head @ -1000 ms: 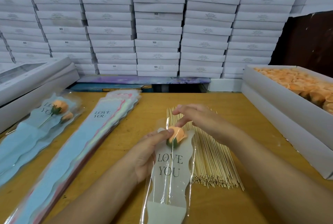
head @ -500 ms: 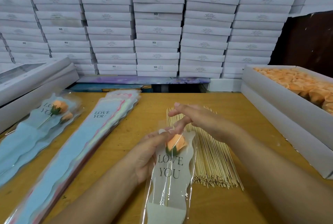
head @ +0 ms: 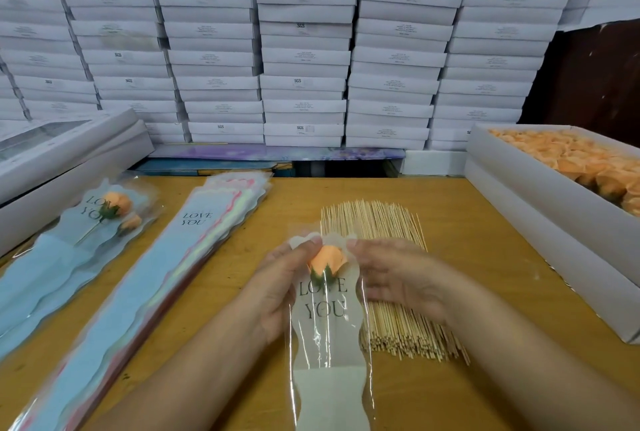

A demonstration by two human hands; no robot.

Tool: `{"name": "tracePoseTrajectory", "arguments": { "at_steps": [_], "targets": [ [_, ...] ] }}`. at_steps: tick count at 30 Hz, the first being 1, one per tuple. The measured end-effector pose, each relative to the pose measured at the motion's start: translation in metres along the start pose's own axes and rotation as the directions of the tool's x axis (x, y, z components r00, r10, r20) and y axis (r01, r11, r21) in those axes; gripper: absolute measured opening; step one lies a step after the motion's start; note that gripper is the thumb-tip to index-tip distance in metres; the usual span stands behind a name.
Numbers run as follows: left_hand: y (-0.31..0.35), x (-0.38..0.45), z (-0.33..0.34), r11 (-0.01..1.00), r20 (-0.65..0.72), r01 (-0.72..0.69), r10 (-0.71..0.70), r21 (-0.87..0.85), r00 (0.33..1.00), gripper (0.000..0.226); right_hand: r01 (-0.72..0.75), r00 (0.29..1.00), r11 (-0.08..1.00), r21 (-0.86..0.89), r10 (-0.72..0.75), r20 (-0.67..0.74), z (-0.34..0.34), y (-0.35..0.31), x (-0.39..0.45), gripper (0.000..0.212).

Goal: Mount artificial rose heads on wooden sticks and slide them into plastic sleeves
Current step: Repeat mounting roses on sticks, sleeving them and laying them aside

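Item in hand: one clear plastic sleeve (head: 327, 326) printed "LOVE YOU", lying lengthwise toward the viewer on the wooden table (head: 467, 222), with an orange rose head (head: 327, 257) sitting inside near its scalloped top, green calyx just above the lettering. The left hand (head: 277, 288) is gripping the sleeve's left edge, thumb tip pressing on the upper rim beside the rose head. The right hand (head: 394, 274) is touching the sleeve's upper right edge with thumb and fingertips; whether it is truly pinching the film or only resting against it cannot be told. The stick inside the sleeve is too faint to make out. Stock on the table: a spread bundle of wooden sticks (head: 398, 326) lying just behind and right of the sleeve, partly under the right hand; a stack of empty sleeves (head: 166, 285) running diagonally at left centre; finished sleeved roses (head: 100, 219) lying on a further pile at far left. A white box of orange rose heads (head: 581, 167) is standing open along the right edge. Stacked white cartons (head: 304, 49) are filling the wall behind.
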State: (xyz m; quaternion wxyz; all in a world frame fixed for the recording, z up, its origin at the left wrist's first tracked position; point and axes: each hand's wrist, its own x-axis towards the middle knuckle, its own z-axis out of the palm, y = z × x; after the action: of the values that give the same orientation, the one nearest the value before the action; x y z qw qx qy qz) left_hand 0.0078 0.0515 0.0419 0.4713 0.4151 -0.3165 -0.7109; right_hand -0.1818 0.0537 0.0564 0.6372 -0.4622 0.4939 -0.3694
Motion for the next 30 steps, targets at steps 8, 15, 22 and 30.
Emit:
{"name": "tracePoseTrajectory", "arguments": {
  "at_steps": [8, 15, 22, 30],
  "targets": [
    [0.003, -0.006, 0.004, 0.998, 0.092, -0.035, 0.040, -0.057, 0.995, 0.052, -0.011, 0.986, 1.000, -0.016, 0.013, 0.165, 0.016, 0.021, -0.006, 0.027],
    [0.001, -0.010, 0.004, 0.996, 0.184, 0.012, -0.028, 0.091, 0.982, 0.058, 0.172, 0.984, 0.983, 0.062, -0.169, -0.051, 0.003, 0.012, -0.003, 0.016],
    [-0.012, -0.012, 0.002, 0.944, 0.226, 0.098, -0.175, 0.317, 0.958, 0.044, 0.291, 0.938, 0.950, 0.113, -0.260, -0.228, 0.001, 0.012, -0.001, 0.016],
    [-0.010, -0.016, 0.005, 0.920, 0.219, 0.087, -0.182, 0.383, 0.958, 0.041, 0.263, 0.953, 0.944, 0.197, -0.221, -0.209, 0.002, 0.013, -0.002, 0.008]
  ]
}}
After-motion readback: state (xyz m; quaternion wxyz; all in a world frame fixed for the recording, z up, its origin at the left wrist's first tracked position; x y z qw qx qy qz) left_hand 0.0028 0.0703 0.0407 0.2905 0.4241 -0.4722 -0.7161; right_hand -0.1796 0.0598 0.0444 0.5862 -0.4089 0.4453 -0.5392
